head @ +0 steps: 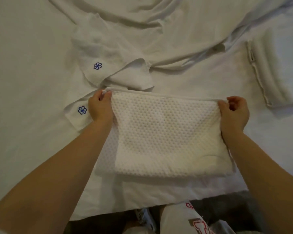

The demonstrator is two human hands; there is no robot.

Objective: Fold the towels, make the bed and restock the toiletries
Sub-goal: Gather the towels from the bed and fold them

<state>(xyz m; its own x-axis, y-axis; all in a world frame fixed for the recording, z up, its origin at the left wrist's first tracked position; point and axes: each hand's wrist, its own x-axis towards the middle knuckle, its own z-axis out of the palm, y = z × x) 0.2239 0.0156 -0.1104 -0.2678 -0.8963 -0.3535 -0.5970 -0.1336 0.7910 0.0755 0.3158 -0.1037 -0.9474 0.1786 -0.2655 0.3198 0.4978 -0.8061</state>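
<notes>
Head view: just left of the white, dimple-textured folded towel, which lies near the front edge of the white-sheeted bed, lie crumpled white cloths with blue embroidered pinwheel marks. The left hand pinches the towel's far left corner and the right hand its far right corner, the hem stretched between them. Right of the towel, well apart, sits a folded white cloth stack.
</notes>
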